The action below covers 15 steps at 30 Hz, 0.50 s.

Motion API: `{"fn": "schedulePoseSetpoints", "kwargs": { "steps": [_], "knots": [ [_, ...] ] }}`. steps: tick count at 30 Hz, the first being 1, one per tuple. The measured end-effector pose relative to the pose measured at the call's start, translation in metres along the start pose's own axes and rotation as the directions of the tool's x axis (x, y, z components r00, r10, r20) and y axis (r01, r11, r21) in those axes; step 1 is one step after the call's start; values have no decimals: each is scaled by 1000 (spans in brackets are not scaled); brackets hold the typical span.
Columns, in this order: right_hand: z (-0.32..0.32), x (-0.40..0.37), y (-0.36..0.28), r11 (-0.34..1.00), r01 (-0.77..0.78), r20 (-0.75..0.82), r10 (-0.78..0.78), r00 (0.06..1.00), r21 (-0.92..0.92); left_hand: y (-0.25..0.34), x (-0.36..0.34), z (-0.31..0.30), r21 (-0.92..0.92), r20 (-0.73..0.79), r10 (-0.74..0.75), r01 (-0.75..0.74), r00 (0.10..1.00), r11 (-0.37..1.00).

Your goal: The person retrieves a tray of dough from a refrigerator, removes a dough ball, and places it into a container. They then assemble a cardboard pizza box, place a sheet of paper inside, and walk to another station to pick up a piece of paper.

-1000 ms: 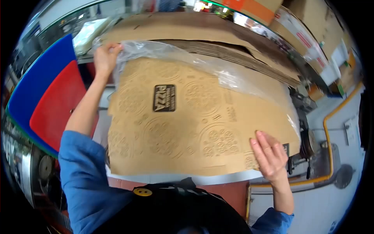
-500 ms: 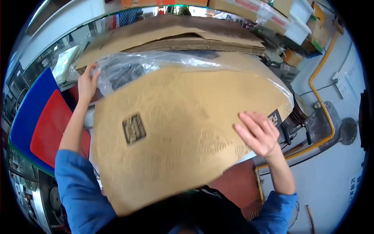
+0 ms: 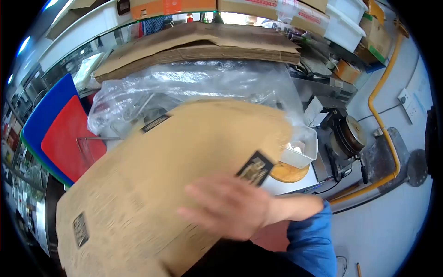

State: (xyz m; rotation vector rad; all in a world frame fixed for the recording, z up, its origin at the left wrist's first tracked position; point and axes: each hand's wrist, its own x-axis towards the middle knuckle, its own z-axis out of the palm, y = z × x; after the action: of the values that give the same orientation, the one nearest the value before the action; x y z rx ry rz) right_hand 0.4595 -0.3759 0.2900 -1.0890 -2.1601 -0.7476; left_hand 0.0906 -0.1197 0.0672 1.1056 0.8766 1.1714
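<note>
cardboard [image 3: 184, 143] lies under the right grip [image 3: 226, 205], which is unclenched, blurred fingers extended across the surface.

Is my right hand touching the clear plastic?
Apart. The head view shows a wide stretch of printed cardboard between the right hand and the clear plastic.

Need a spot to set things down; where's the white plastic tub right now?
In the head view, right of centre: the white tub sits by the round wooden board, left of the black round appliance.
</note>
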Motion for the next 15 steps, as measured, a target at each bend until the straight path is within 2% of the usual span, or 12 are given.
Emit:
{"fn": "schedulePoseSetpoints", "kwargs": {
  "steps": [2,3,5,6,8,9,11,13,15],
  "knots": [
    [1,1,-20,988,102,-108,-90,990,114,3,-31,12,-143,-4,15,-15,1000,990],
    [2,2,-30,984,99,-118,-82,990,147,7,-48,15,-191,-10,26,-28,1000,981],
    [-1,1,-53,886,97,-178,-17,984,454,12,-88,15,-243,-49,40,-51,998,969],
    [0,0,-59,873,107,-182,-22,983,476,13,-112,10,-264,-82,55,-75,995,962],
    [12,-3,-66,719,52,-88,13,996,693,18,-159,0,-277,-145,86,-123,986,953],
    [22,-2,-69,705,74,-106,2,994,706,21,-189,-10,-273,-190,103,-153,976,950],
    [48,5,-70,399,-97,75,69,995,912,26,-241,-28,-249,-275,143,-214,951,945],
    [63,14,-68,254,-247,263,-29,964,935,30,-284,-47,-192,-363,187,-270,913,944],
    [84,12,-60,590,-136,139,41,990,796,38,-321,-72,-87,-446,215,-281,869,956]
  ]
}}
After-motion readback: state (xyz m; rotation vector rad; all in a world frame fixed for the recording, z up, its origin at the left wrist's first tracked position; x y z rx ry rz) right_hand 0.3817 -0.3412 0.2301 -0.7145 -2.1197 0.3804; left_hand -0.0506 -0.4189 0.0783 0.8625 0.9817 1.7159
